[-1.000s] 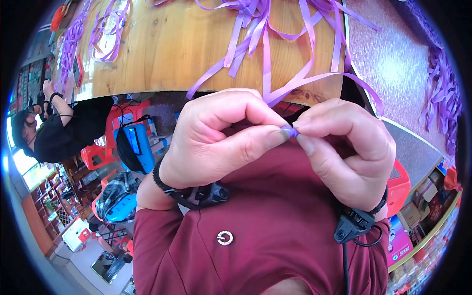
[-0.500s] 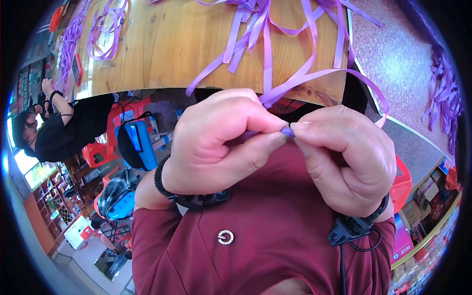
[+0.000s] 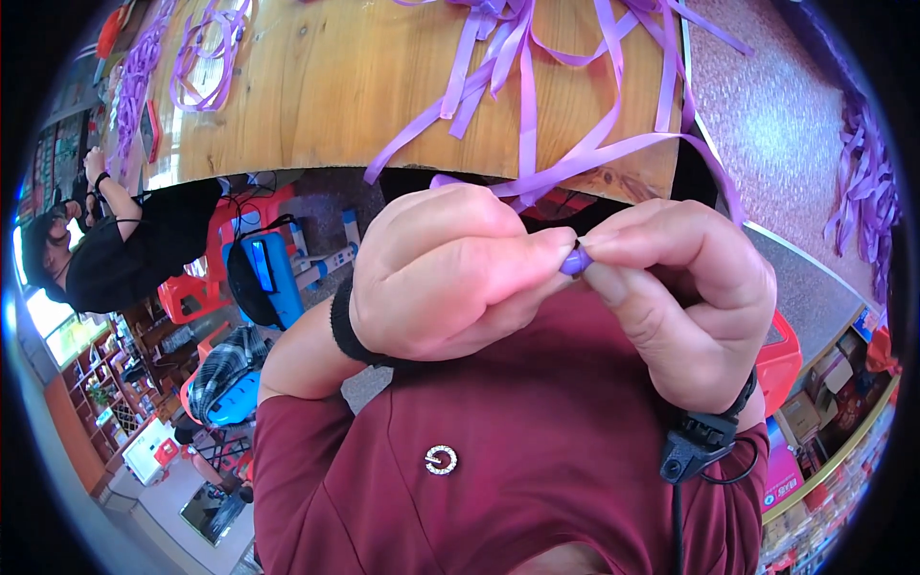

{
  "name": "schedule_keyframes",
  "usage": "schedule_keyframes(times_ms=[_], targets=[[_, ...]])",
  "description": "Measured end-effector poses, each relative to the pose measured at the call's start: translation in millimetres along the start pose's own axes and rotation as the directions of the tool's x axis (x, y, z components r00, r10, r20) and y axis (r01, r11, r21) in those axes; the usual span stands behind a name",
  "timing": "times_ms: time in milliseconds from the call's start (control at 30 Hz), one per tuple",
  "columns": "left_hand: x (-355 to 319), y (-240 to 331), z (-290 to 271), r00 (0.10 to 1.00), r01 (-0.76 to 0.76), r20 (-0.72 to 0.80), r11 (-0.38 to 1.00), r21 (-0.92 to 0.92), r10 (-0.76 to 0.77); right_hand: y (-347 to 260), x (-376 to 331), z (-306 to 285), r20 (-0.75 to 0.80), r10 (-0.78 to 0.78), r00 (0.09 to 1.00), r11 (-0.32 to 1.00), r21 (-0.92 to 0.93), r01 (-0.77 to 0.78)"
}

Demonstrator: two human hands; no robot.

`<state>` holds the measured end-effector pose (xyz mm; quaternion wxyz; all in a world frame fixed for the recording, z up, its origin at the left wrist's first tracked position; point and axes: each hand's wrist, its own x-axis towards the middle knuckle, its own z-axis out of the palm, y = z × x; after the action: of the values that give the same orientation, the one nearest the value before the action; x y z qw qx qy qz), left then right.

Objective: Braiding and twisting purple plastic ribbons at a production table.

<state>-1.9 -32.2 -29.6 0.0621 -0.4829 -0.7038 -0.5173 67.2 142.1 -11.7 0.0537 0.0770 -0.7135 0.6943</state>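
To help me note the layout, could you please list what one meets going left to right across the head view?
Co-worker in black, upper blue item, wearer's left hand, small purple piece, wearer's right hand, red plastic seat beside it, rightmost purple ribbons.

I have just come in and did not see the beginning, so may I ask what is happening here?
The person's left grip and right grip both pinch a small, glossy purple piece in front of a dark-red fabric shirt. Long, flat purple ribbons lie across the brown wooden table, and some reach past its near edge. I cannot tell whether the piece belongs to one of these ribbons.
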Motion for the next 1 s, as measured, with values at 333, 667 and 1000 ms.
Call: schedule_keyframes(times_ms=[333, 667, 1000], targets=[[9, 2, -2, 0.994, 0.103, -0.025, 0.989, -0.103, -0.107, 0, 7, -5, 0.080, -0.057, 0.995, 0.988, 0.150, 0.045], [15, 2, -5, 0.987, 0.160, 0.021, 0.977, -0.143, -0.159, -5, 16, -11, 0.147, -0.135, 0.980, 0.936, -0.306, 0.175], [17, 8, -7, 0.969, 0.249, 0.050, 0.957, -0.149, -0.244, -2, 10, -6, 0.023, -0.126, 0.992, 0.976, -0.174, 0.128]])
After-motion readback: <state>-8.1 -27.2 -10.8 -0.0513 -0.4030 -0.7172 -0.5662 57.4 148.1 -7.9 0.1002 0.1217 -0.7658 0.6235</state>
